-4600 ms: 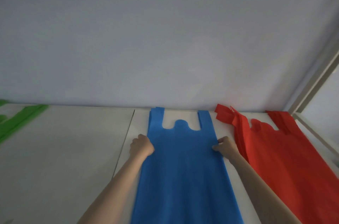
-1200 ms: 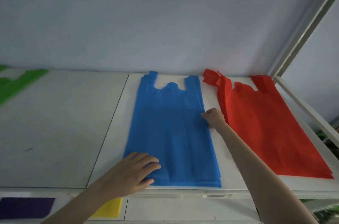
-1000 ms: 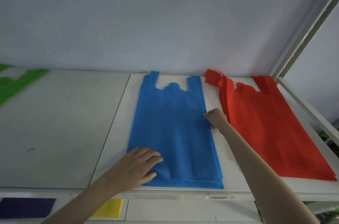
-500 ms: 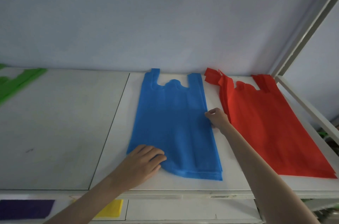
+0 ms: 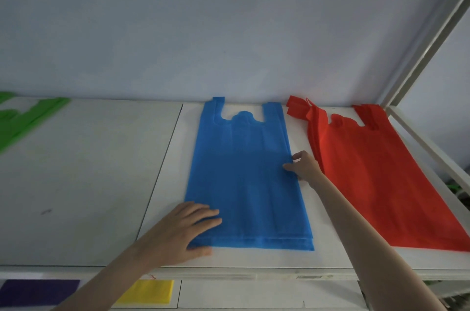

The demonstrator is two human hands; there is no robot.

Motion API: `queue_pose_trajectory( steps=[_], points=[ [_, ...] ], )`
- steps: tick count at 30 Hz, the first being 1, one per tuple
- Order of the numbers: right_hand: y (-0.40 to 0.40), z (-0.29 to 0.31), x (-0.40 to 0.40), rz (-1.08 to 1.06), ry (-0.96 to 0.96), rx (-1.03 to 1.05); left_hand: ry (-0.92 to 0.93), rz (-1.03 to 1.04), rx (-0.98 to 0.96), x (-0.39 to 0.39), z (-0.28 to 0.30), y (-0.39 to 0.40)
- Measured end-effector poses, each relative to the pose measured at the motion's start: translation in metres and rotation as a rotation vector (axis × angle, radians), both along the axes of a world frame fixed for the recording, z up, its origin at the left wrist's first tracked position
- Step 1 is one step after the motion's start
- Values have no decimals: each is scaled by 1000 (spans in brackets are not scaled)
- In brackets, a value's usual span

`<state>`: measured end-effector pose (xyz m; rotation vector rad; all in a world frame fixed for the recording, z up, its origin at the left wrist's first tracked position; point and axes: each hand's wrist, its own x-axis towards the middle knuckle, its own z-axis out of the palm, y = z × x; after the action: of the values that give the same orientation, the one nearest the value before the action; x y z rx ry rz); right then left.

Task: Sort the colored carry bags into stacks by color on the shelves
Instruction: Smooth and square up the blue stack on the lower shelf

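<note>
My left hand [image 5: 187,230] lies flat on the near corner of the blue bag stack [image 5: 248,181] on the top shelf [image 5: 162,158]; my right hand [image 5: 304,167] pinches its right edge. Tugging risks skewing the layers — or nudging the red stack [image 5: 381,170] just beside.

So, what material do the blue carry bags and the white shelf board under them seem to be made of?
The blue vest-shaped carry bags look like non-woven fabric: matte, slightly fuzzy, with no plastic shine, and lying in soft flat layers. The white shelf board looks like painted or laminated board, smooth with a dull sheen; which one cannot be told.
</note>
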<state>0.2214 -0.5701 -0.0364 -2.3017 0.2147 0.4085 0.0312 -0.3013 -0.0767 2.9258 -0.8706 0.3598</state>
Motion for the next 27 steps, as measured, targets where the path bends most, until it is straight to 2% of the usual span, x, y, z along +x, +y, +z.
queue_pose_trajectory(
  steps=[4,10,13,15,17,19,21,24,27],
  points=[
    [0,0,-1,-8,-8,10,-200,-140,18,3,0,-5],
    [0,-1,-1,-51,-29,45,-271,-145,35,3,5,-14],
    [0,2,1,-109,-17,107,-369,-27,-38,26,33,-22],
    [1,7,0,-125,-16,137,-503,109,-120,44,59,-27],
    [-1,7,2,-131,-22,141,-598,111,-173,45,66,-32],
    [-4,3,4,-134,-24,169,-560,-22,-94,28,44,-31],
    [-5,0,4,-132,-15,203,-409,-100,38,7,12,-25],
    [-5,-4,5,-124,-1,177,-206,-85,111,-4,-11,-13],
    [-6,-5,6,-112,-11,168,-178,-120,125,-1,-5,-11]
  ],
)
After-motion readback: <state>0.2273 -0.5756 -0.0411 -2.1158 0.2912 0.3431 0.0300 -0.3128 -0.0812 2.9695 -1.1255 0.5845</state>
